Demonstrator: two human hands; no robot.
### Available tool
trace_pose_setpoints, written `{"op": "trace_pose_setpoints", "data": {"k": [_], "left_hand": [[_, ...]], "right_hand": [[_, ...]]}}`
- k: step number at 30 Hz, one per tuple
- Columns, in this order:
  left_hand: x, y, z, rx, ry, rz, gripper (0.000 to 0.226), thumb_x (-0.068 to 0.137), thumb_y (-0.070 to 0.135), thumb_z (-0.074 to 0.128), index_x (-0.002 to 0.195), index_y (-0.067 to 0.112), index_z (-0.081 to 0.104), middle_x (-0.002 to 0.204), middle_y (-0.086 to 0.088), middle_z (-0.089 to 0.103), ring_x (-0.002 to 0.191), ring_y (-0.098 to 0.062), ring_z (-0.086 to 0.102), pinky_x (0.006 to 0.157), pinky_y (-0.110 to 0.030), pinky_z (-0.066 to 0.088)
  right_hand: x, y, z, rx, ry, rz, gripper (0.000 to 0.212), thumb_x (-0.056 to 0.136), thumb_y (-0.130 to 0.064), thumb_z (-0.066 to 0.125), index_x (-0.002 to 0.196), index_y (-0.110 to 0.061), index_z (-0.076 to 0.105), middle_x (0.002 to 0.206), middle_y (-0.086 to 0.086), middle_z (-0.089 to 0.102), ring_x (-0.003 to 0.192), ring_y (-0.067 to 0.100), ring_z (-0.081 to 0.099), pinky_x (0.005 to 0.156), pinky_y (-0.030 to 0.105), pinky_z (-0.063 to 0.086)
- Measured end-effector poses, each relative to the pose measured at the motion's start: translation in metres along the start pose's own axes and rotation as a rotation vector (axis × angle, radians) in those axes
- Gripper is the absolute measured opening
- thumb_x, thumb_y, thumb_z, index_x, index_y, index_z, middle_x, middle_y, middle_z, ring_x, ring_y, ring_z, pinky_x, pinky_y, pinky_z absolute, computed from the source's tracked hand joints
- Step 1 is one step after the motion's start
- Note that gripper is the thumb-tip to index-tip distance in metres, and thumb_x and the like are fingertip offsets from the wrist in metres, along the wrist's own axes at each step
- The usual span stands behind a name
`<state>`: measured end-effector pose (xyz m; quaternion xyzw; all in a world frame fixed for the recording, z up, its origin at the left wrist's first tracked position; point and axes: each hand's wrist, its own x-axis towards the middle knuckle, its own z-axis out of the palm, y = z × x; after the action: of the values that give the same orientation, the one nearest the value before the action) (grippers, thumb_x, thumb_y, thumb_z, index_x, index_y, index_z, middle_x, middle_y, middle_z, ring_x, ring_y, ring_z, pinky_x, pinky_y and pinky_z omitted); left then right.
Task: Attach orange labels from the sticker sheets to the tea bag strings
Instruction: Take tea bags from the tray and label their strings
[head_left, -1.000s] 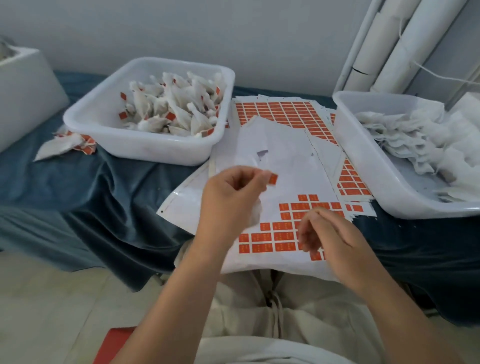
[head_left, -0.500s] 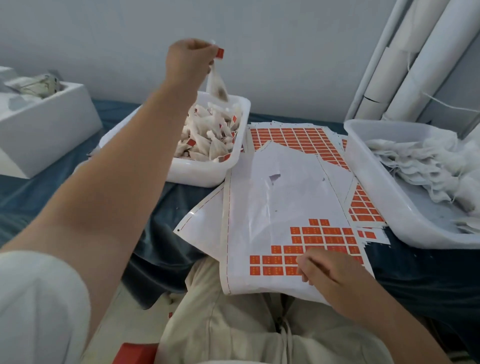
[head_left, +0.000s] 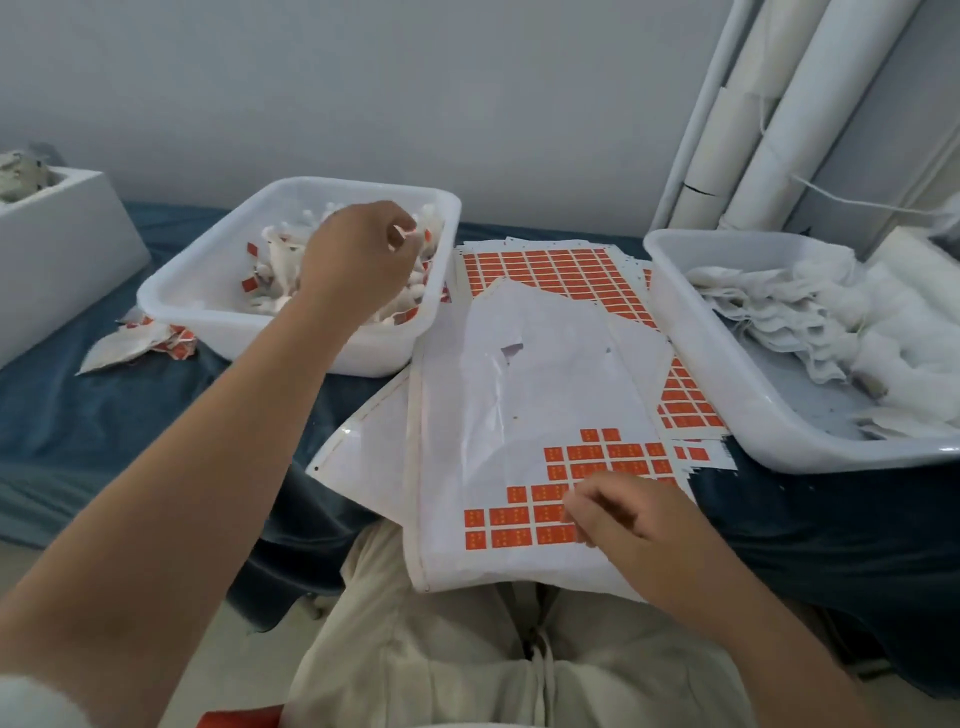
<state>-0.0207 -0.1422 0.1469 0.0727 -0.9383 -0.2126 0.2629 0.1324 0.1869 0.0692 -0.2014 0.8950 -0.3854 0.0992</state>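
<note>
Sticker sheet (head_left: 545, 374) runs lengthwise near to far, right hand (head_left: 628, 525) pinching its label (head_left: 549, 513), left hand (head_left: 358, 260) grip unclear.

The print on the orange labels (head_left: 550, 512) is too small to read.

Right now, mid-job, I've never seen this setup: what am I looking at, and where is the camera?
No machine here: these are a person's two bare hands, filmed by one camera on their head, looking down. The left hand hovers over the left tub of labelled tea bags; whether it grips anything is unclear. The right hand rests on the sticker sheet, fingertips at the orange labels. The right tub holds plain white bags. Everything sits on a blue cloth.
</note>
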Motion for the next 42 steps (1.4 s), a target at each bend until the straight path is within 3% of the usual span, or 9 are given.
{"op": "trace_pose_setpoints", "data": {"k": [5, 13, 15, 20, 24, 28, 32, 35, 42], "left_hand": [[-0.092, 0.052, 0.011, -0.254, -0.017, 0.113, 0.016, 0.101, 0.040, 0.064, 0.112, 0.033, 0.073, 0.093, 0.021, 0.067, 0.080, 0.001, 0.062, 0.070, -0.021, 0.050], [-0.191, 0.072, 0.050, -0.469, -0.271, -0.042, 0.008, 0.099, 0.053, 0.062, 0.091, 0.051, 0.063, 0.085, 0.034, 0.063, 0.089, 0.013, 0.061, 0.065, -0.008, 0.042], [-0.197, 0.071, 0.055, -0.498, -0.307, -0.073, 0.012, 0.099, 0.052, 0.062, 0.088, 0.052, 0.061, 0.082, 0.034, 0.065, 0.094, 0.022, 0.055, 0.064, -0.008, 0.041], [-0.203, 0.076, 0.054, -0.596, -0.360, -0.058, 0.014, 0.095, 0.057, 0.059, 0.083, 0.053, 0.064, 0.096, 0.044, 0.062, 0.093, 0.018, 0.061, 0.053, -0.004, 0.046], [-0.207, 0.083, 0.048, -0.698, -0.411, -0.042, 0.015, 0.094, 0.055, 0.060, 0.082, 0.050, 0.067, 0.093, 0.039, 0.067, 0.091, 0.014, 0.064, 0.060, 0.001, 0.045], [-0.210, 0.086, 0.048, -0.722, -0.452, -0.052, 0.014, 0.096, 0.053, 0.062, 0.084, 0.048, 0.069, 0.094, 0.039, 0.068, 0.091, 0.013, 0.066, 0.062, -0.001, 0.047], [-0.210, 0.088, 0.047, -0.731, -0.469, -0.065, 0.012, 0.094, 0.054, 0.062, 0.085, 0.050, 0.068, 0.093, 0.040, 0.067, 0.091, 0.013, 0.066, 0.062, -0.001, 0.048], [-0.211, 0.090, 0.046, -0.733, -0.473, -0.066, 0.013, 0.094, 0.054, 0.062, 0.084, 0.049, 0.069, 0.094, 0.041, 0.067, 0.091, 0.013, 0.066, 0.062, 0.000, 0.047], [-0.213, 0.091, 0.046, -0.708, -0.480, -0.046, 0.013, 0.097, 0.050, 0.062, 0.085, 0.050, 0.067, 0.094, 0.042, 0.066, 0.091, 0.014, 0.066, 0.062, -0.001, 0.047]], "right_hand": [[-0.004, -0.007, -0.013, 0.282, 0.314, 0.025, 0.028, 0.092, -0.059, 0.058, 0.083, -0.035, 0.069, 0.073, -0.014, 0.070, 0.067, -0.002, 0.068, 0.064, 0.010, 0.052], [0.014, 0.039, -0.127, 0.212, 0.982, 0.140, 0.021, 0.096, -0.060, 0.052, 0.116, -0.060, 0.055, 0.124, -0.013, 0.066, 0.100, 0.005, 0.071, 0.084, 0.032, 0.058], [0.026, 0.066, -0.175, -0.131, 0.819, 0.299, 0.027, 0.099, -0.053, 0.053, 0.120, -0.043, 0.066, 0.131, -0.006, 0.066, 0.115, 0.015, 0.065, 0.094, 0.038, 0.050], [0.056, 0.125, -0.237, -0.894, -0.074, 0.884, 0.043, 0.098, -0.042, 0.071, 0.131, -0.013, 0.069, 0.138, 0.009, 0.064, 0.123, 0.028, 0.058, 0.099, 0.035, 0.045], [0.068, 0.156, -0.238, -1.020, -0.054, 1.051, 0.047, 0.097, -0.036, 0.072, 0.128, -0.002, 0.064, 0.113, 0.014, 0.062, 0.099, 0.029, 0.058, 0.094, 0.037, 0.047], [0.063, 0.168, -0.249, -1.029, 0.114, 1.020, 0.011, 0.094, -0.015, 0.064, 0.097, -0.006, 0.060, 0.094, 0.011, 0.056, 0.095, 0.032, 0.058, 0.091, 0.043, 0.050], [0.054, 0.160, -0.261, -0.985, 0.128, 0.905, 0.013, 0.100, -0.019, 0.058, 0.109, -0.011, 0.061, 0.126, 0.021, 0.063, 0.115, 0.039, 0.059, 0.101, 0.047, 0.047], [0.048, 0.149, -0.272, -0.837, 0.274, 0.703, 0.022, 0.103, -0.009, 0.048, 0.084, -0.006, 0.058, 0.096, 0.025, 0.064, 0.088, 0.038, 0.060, 0.082, 0.044, 0.047], [0.031, 0.082, -0.246, -0.582, 0.569, 0.277, 0.007, 0.107, -0.029, 0.051, 0.102, -0.028, 0.057, 0.082, -0.015, 0.064, 0.072, 0.011, 0.063, 0.067, 0.034, 0.039]]}}
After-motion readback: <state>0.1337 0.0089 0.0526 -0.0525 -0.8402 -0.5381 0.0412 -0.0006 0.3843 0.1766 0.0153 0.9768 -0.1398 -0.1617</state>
